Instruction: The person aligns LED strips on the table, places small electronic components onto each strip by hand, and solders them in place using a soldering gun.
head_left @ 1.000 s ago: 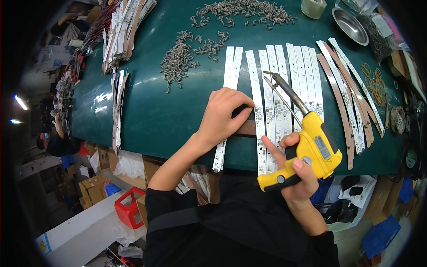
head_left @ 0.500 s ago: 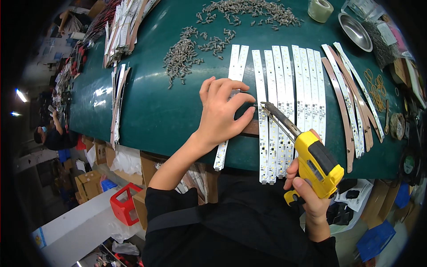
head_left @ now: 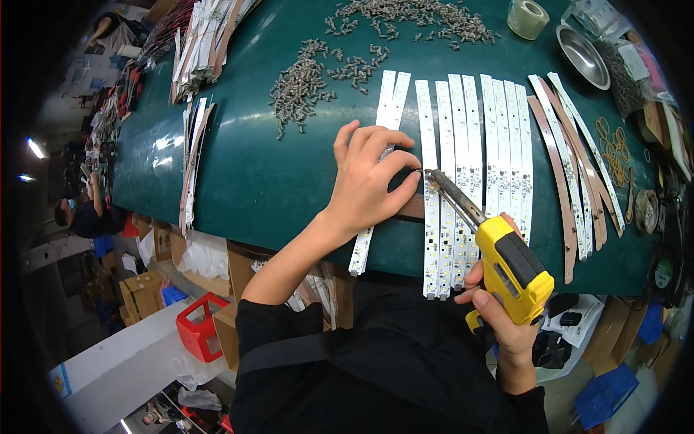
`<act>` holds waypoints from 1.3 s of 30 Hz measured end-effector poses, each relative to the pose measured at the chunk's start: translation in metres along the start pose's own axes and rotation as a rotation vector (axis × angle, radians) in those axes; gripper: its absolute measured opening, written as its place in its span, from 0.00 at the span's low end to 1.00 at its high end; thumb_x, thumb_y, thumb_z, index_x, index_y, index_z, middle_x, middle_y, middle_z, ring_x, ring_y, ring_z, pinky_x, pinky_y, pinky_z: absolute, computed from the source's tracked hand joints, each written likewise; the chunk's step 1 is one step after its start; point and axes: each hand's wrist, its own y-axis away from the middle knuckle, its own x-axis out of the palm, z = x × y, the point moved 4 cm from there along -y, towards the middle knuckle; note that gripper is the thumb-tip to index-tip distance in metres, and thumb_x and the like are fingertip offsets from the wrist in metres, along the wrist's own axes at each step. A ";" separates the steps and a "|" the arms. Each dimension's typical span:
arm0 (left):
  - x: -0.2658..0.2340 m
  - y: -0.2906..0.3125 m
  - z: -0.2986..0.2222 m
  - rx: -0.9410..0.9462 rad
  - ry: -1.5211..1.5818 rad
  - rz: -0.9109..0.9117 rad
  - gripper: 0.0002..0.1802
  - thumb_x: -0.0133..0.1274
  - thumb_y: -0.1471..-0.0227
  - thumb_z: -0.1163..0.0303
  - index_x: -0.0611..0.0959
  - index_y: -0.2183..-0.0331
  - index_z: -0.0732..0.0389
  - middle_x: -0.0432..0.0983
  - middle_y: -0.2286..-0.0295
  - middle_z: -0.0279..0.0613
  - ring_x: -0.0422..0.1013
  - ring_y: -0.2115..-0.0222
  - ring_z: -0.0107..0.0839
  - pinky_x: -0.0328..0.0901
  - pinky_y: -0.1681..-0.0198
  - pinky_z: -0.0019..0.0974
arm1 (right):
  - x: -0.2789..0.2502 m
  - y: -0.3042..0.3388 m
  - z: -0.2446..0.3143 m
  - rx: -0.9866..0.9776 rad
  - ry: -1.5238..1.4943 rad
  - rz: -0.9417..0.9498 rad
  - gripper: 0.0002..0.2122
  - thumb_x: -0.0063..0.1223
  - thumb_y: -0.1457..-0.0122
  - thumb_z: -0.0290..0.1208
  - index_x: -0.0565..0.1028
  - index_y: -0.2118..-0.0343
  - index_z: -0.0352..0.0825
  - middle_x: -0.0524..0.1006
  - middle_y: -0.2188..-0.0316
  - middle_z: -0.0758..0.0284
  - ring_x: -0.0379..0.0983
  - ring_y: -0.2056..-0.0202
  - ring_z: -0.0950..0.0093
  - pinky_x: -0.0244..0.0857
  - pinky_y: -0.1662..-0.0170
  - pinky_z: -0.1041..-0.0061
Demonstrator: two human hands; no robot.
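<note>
My left hand [head_left: 369,177] hovers over the left part of the row of white LED strips [head_left: 427,130]. Its thumb and forefinger are pinched together beside the leftmost strip of the main group; the tiny thing between them is too small to make out. A yellow-and-black soldering gun [head_left: 515,267] is gripped in my right hand [head_left: 506,322]. The gun's dark tip [head_left: 434,176] meets that strip, just right of my left fingertips. Two more strips [head_left: 392,98] lie partly under my left hand. A dark bar [head_left: 412,208] shows beneath the strips.
Heaps of small metal-coloured parts [head_left: 300,83] lie farther back. Bare and populated strips [head_left: 557,159] sit at the right, near rubber bands [head_left: 614,148], a metal bowl [head_left: 583,58] and a tape roll [head_left: 528,18]. Strip bundles [head_left: 192,163] lie left. A person [head_left: 90,213] is far left.
The view has shifted slightly. My left fingertips and the gun's tip have come a little closer together at the strip. Both hands keep their grips.
</note>
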 end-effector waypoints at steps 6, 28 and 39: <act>0.000 -0.001 0.000 -0.001 0.003 0.004 0.05 0.60 0.61 0.69 0.80 0.76 0.53 0.73 0.64 0.31 0.65 0.56 0.34 0.43 0.42 0.50 | -0.001 0.001 0.000 0.003 -0.015 0.031 0.35 0.50 0.48 0.14 0.51 0.37 0.30 0.73 0.67 0.64 0.71 0.65 0.80 0.73 0.68 0.81; -0.015 0.000 -0.008 -0.019 -0.011 0.015 0.10 0.60 0.62 0.71 0.82 0.70 0.54 0.73 0.61 0.33 0.65 0.55 0.34 0.43 0.41 0.48 | -0.009 0.007 -0.003 -0.019 -0.069 -0.031 0.28 0.51 0.48 0.19 0.59 0.43 0.27 0.71 0.68 0.59 0.70 0.75 0.77 0.68 0.77 0.81; -0.015 0.005 -0.005 -0.022 -0.012 0.012 0.09 0.60 0.61 0.71 0.82 0.72 0.54 0.73 0.61 0.34 0.66 0.55 0.35 0.43 0.41 0.49 | -0.007 0.006 -0.004 -0.005 -0.046 -0.042 0.27 0.51 0.49 0.18 0.60 0.44 0.27 0.71 0.68 0.59 0.70 0.76 0.78 0.69 0.76 0.81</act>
